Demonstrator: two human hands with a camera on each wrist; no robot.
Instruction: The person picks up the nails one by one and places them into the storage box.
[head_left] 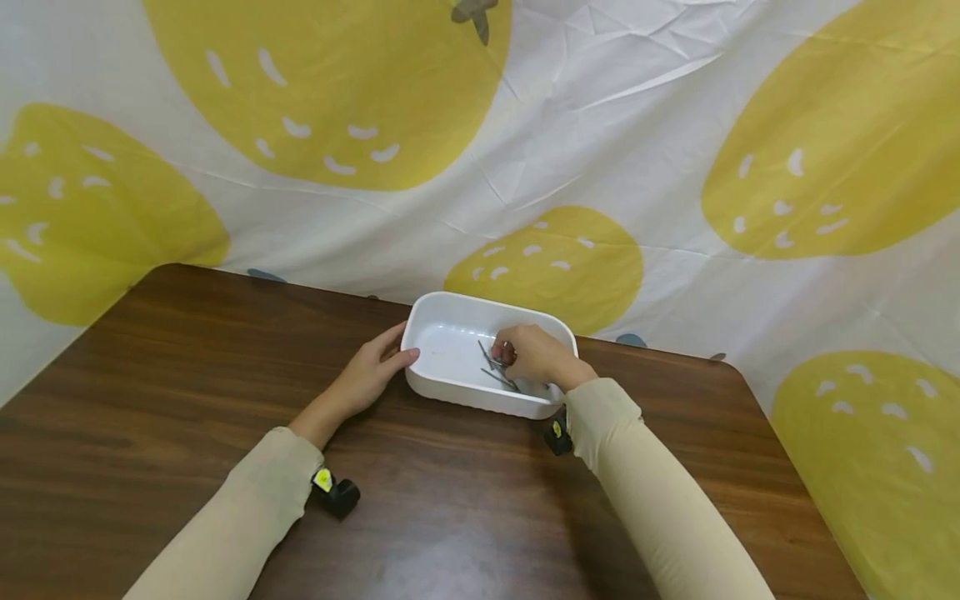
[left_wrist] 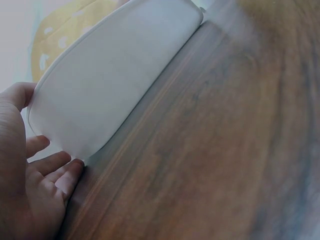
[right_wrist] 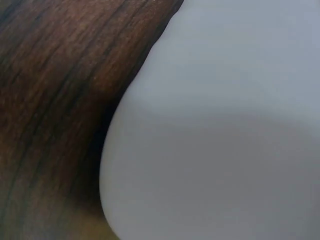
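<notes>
A white plastic bin [head_left: 457, 389] with rounded corners stands on the wooden table. My left hand [head_left: 367, 367] holds its left end, thumb over the rim and fingers spread along the outer wall; the left wrist view shows the fingertips at the bin's lower edge. Inside the bin, toward its right end, my right hand [head_left: 534, 354] reaches down with curled fingers and pinches among several thin grey nail-like metal pieces [head_left: 498, 379]. Exactly which pieces it pinches I cannot tell. In the right wrist view the bin's outer wall [right_wrist: 215, 150] fills most of the picture and that hand is hidden.
The brown wooden table [head_left: 442, 492] has rounded back corners. Right behind it hangs a white cloth [head_left: 600, 142] with large yellow fruit prints. A small black camera [head_left: 339, 497] is worn at the left wrist, another camera [head_left: 558, 435] at the right, beside the bin's front wall.
</notes>
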